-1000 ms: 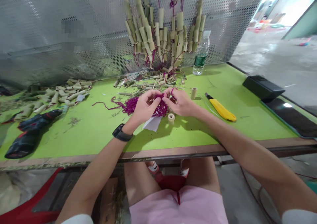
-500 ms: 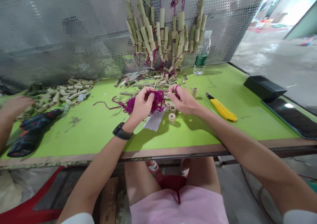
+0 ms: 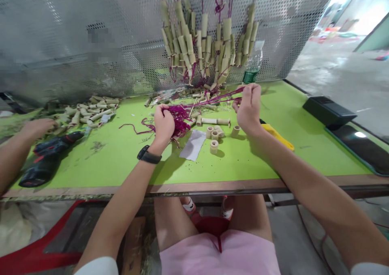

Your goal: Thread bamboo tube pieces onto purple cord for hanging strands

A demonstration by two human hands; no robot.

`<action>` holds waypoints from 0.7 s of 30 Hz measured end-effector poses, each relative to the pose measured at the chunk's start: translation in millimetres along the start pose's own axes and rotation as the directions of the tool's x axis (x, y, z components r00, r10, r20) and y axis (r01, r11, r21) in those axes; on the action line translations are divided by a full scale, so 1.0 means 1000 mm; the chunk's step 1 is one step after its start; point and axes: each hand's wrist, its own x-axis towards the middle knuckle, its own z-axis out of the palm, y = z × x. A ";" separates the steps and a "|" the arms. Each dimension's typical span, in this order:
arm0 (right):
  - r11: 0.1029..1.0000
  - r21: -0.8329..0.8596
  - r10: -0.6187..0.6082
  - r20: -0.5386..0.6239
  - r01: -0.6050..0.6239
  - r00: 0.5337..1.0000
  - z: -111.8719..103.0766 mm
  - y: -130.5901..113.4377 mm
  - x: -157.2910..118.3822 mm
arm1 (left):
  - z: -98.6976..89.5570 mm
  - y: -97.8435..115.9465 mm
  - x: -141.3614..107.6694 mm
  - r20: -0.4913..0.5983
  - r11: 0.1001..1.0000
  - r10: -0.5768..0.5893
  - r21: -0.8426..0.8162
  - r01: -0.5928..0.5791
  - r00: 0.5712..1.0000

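A tangled bundle of purple cord [image 3: 181,120] lies on the green tabletop, with my left hand [image 3: 164,124] closed on its left side. My right hand [image 3: 249,106] is raised at the right and pinches strands of the same cord, which stretch taut between both hands. Below the strands lie several short bamboo rings [image 3: 214,146] and a longer bamboo piece [image 3: 214,121]. A scrap of white paper [image 3: 192,145] rests just in front of the bundle. Under my right forearm, a yellow-handled cutter [image 3: 278,137] is partly hidden.
Strung bamboo pieces [image 3: 185,44] hang on the perforated metal panel [image 3: 130,31]. Beside them stands a water bottle [image 3: 253,64]. A black box [image 3: 329,112] and a phone [image 3: 358,147] sit at the right. Leftward are a power drill [image 3: 48,157], a bamboo pile [image 3: 91,112] and a co-worker's hand [image 3: 39,127].
My right hand has moved right and up, drawing cord strands out long. My left hand has shifted left with the bundle. The bamboo pieces beneath are now more exposed.
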 end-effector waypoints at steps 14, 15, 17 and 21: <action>0.969 0.245 0.117 -0.478 0.004 0.870 -0.017 -0.055 0.034 | -0.011 -0.004 0.029 -0.251 0.983 -0.092 -0.180 0.047 0.964; 0.965 0.261 0.117 -0.526 0.029 0.843 -0.022 -0.060 0.040 | -0.010 -0.005 0.029 -0.252 0.983 -0.094 -0.178 0.050 0.963; 0.959 0.278 0.127 -0.604 0.058 0.786 -0.032 -0.071 0.053 | -0.010 -0.007 0.030 -0.256 0.982 -0.100 -0.179 0.054 0.962; 0.957 0.274 0.144 -0.734 0.095 0.664 -0.058 -0.101 0.076 | -0.011 -0.011 0.034 -0.258 0.982 -0.114 -0.178 0.069 0.959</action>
